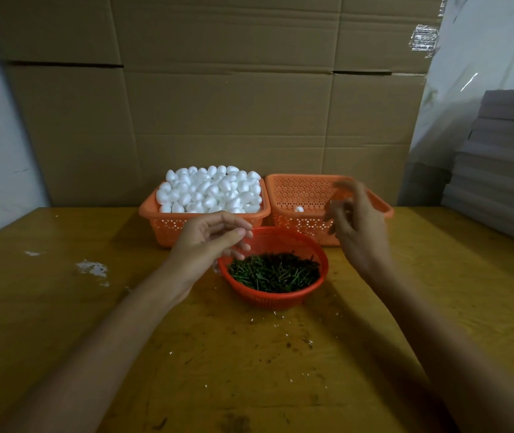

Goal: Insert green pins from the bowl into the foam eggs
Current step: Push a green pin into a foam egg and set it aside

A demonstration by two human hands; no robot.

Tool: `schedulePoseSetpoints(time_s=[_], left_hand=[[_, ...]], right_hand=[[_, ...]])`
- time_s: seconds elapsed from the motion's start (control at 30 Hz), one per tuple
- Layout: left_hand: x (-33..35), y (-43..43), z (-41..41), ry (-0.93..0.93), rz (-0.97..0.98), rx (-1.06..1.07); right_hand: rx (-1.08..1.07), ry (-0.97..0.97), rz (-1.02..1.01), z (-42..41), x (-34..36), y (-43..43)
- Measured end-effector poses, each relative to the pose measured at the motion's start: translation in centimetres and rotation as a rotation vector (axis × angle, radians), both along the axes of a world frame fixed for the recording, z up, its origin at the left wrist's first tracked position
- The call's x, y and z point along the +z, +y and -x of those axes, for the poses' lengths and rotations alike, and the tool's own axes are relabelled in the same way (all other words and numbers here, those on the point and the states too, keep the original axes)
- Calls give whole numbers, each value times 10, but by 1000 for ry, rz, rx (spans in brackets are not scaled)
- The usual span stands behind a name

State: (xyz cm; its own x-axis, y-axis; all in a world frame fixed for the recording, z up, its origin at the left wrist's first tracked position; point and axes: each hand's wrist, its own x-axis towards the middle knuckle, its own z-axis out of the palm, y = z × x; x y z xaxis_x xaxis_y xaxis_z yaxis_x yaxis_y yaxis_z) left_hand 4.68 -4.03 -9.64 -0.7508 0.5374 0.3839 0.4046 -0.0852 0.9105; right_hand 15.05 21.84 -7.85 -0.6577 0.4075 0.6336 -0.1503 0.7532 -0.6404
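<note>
Left hand point(208, 237) and right hand point(357, 225) hover at centre frame over the bowl point(280, 300) of green pins point(274, 271) — left fingers point(237, 234) loosely curled, empty; right fingers point(340, 210) blurred, state indeterminable.

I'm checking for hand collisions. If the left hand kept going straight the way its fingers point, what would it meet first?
Probably the right hand, which hangs blurred across that line. The left hand points rightward above the far rim of the red bowl; depth is unclear.
</note>
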Motion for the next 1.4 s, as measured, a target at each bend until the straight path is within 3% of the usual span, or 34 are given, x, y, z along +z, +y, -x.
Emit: schedulePoseSetpoints(time_s=[0.13, 0.2, 0.4, 0.5, 0.6, 0.67, 0.73, 0.8, 1.1, 1.4], left_hand=[[0, 0, -1, 20, 1, -23], [0, 0, -2, 23, 17, -23], [2, -1, 4, 11, -36, 10], [7, -9, 24, 251, -8, 298], [17, -21, 61, 526, 294, 613], [25, -26, 85, 500, 636, 671], [32, -27, 102, 384, 995, 593], [40, -26, 114, 341, 1160, 522], [58, -14, 128, 264, 1041, 404], [51, -22, 134, 189, 769, 569]], right_hand=[[379, -433, -442, -5, -3, -48], [424, -662, -601, -4, -8, -60], [432, -816, -568, -5, 0, -60], [436, -826, -573, -4, 0, -60], [437, -841, -570, -4, 0, -60], [438, -846, -572, -3, 0, -61], [434, -844, -571, -3, 0, -61], [429, -842, -574, -3, -1, -61], [410, -842, -576, -2, -4, -61], [401, -838, -587, -2, -4, -61]])
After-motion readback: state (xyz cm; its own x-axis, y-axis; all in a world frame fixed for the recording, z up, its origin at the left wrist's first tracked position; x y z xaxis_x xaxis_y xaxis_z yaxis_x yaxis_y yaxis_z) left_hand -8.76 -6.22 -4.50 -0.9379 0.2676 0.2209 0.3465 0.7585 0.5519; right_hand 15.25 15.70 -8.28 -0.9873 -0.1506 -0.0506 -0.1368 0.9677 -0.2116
